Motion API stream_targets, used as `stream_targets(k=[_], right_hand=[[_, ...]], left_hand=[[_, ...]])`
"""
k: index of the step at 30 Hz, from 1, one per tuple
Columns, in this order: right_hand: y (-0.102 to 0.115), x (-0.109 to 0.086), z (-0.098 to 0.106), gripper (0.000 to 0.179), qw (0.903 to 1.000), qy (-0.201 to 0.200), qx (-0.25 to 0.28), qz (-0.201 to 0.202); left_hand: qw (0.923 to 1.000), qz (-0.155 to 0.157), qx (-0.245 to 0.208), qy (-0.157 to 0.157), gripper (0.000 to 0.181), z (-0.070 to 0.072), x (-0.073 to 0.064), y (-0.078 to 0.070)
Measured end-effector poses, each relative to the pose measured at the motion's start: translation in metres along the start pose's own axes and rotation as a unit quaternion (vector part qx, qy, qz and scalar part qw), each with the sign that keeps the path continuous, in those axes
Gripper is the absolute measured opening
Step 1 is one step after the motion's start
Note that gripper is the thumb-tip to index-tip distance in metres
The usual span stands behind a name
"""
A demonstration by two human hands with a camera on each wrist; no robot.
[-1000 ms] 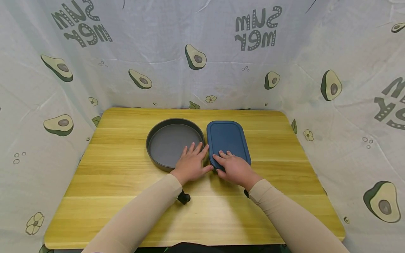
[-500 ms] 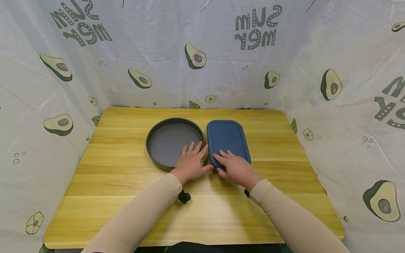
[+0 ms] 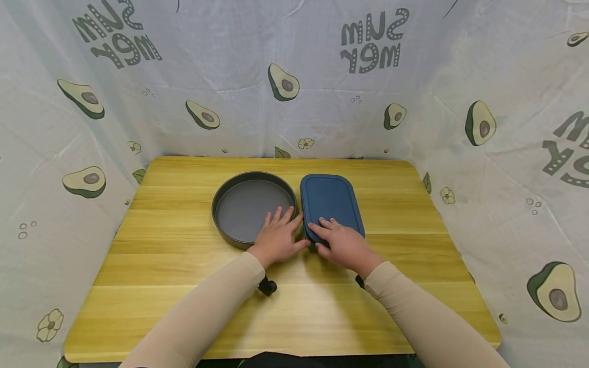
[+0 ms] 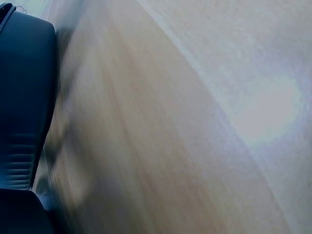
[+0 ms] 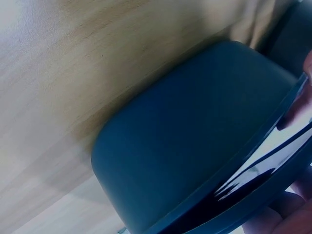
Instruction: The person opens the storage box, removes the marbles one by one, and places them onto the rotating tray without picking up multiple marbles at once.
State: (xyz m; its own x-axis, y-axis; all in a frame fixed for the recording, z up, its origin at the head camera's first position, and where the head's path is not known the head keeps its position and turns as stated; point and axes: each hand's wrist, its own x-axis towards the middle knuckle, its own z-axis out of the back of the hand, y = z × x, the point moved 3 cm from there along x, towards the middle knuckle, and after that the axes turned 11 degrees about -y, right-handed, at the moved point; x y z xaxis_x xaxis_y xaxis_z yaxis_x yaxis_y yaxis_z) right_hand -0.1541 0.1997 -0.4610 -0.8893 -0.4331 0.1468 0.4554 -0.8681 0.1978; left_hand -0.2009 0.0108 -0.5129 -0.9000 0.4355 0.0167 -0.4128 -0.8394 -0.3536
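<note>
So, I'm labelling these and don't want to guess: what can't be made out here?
Inside of the box: covered by the lid in the head view; the right wrist view shows just a narrow, shiny gap.
Near right rim of the pan: behind the left hand, head view.
Right hand: partly cut off by the frame's edge, right wrist view.
Dark thing: cut off by the left edge, left wrist view; identity unclear.
</note>
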Motion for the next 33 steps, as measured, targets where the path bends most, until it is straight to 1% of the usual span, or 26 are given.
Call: stream_targets(k=[6, 14, 18, 27, 33], right_hand=[[-0.001, -0.003, 0.007, 0.055, 0.9997, -0.021, 0.016, -0.002], [-0.004, -0.011, 0.015, 0.054, 0.9963, -0.074, 0.043, 0.000], [-0.006, -0.015, 0.019, 0.052, 0.9928, -0.106, 0.054, 0.003], [-0.013, -0.021, 0.023, 0.052, 0.9846, -0.158, 0.075, -0.004], [-0.016, -0.026, 0.029, 0.051, 0.9751, -0.202, 0.092, -0.009]], left_hand=[[1.0000, 0.001, -0.001, 0.000, 0.084, 0.000, 0.000, 0.000], [1.0000, 0.006, -0.006, 0.003, 0.083, 0.000, 0.000, 0.000], [1.0000, 0.006, -0.008, 0.001, 0.082, -0.002, 0.000, 0.000], [0.9999, 0.004, -0.011, -0.002, 0.083, -0.001, 0.000, 0.000], [0.9999, 0.004, -0.015, -0.003, 0.083, 0.000, 0.000, -0.001]])
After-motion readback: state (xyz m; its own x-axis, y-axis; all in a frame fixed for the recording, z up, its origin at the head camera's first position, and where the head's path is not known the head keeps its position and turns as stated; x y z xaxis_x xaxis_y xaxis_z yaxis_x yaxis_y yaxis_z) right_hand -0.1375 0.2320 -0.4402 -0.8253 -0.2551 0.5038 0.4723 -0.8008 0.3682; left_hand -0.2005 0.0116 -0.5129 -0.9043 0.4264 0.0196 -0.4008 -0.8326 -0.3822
